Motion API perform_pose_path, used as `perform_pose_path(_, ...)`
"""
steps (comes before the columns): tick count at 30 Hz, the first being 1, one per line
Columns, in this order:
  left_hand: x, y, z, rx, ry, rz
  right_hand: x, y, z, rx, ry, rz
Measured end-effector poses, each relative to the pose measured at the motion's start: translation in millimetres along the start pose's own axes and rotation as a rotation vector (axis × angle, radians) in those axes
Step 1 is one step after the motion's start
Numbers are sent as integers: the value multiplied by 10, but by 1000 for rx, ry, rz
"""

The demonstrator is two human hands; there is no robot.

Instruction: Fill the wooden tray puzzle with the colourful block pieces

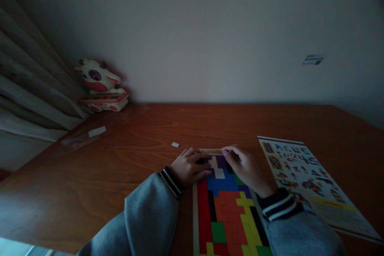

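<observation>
A puzzle board with a pale rim lies in front of me, filled with red, orange, yellow, green, blue, purple and black block-shaped pieces. Pale patches show among the blue and purple pieces near its far end. My left hand lies palm down over the far left corner, fingers stretched out onto the board. At the far right corner, my right hand has thumb and index finger pressed together by the rim. Whatever may be between those fingertips is too small to make out.
A printed sheet of coloured shape pictures lies right of the board. A small white scrap sits beyond my left hand. Clear plastic wrapping and a cow-shaped toy keyboard are at the left, near the curtain.
</observation>
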State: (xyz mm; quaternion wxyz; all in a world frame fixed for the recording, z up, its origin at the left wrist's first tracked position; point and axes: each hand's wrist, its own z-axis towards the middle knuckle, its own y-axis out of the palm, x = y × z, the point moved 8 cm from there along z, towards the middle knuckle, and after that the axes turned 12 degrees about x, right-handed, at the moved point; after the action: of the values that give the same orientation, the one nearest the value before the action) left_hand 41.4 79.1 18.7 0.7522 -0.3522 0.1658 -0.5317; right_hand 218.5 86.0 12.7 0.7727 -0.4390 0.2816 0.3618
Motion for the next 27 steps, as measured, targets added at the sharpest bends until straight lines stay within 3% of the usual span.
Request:
perform_pose_path(4, -136, -103, -1, 18, -74, -4, 15, 1, -6, -11, 7, 1)
perform_pose_path(10, -805, -440, -275, 86, -312, 352, -11, 5, -8, -17, -5, 7)
perform_pose_path(14, -1071, -454, -447, 16, -446, 422, -11, 26, -12, -20, -8, 3)
perform_pose_path(18, -1030, -388, -429, -8, -448, 345, -18, 27, -13, -16, -11, 22)
perform_pose_path(27, -729, -355, -239, 122, -359, 69, -78, 46, -23, -34, -61, 23)
